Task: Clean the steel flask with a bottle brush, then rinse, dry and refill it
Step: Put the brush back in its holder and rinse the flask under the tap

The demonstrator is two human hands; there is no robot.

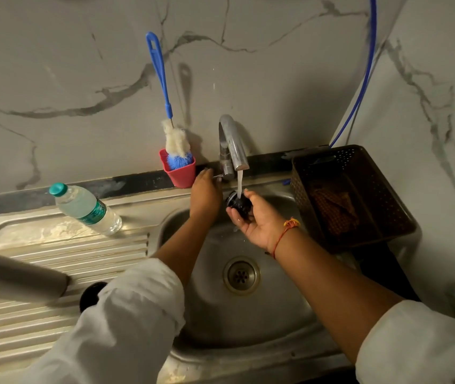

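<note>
Right hand [259,223] cups the black cap [238,205] in curled fingers under the running tap [231,145]; left hand [205,194] reaches the tap lever [218,176], grip indiscernible; steel flask [18,278] lies on the draining board [82,259], well apart from both.

white marble walls [276,65] with grey veins meet behind a steel sink [215,314].

Hidden, blurred, cut off

The steel flask [18,278] is blurred and cut off by the left edge; a black object [93,293] is hidden in part behind the left sleeve [137,300]. Whether the tap lever [218,176] is gripped by the left hand [205,194] cannot be told; the black cap [238,205] is partly covered by the right hand [256,220].
</note>
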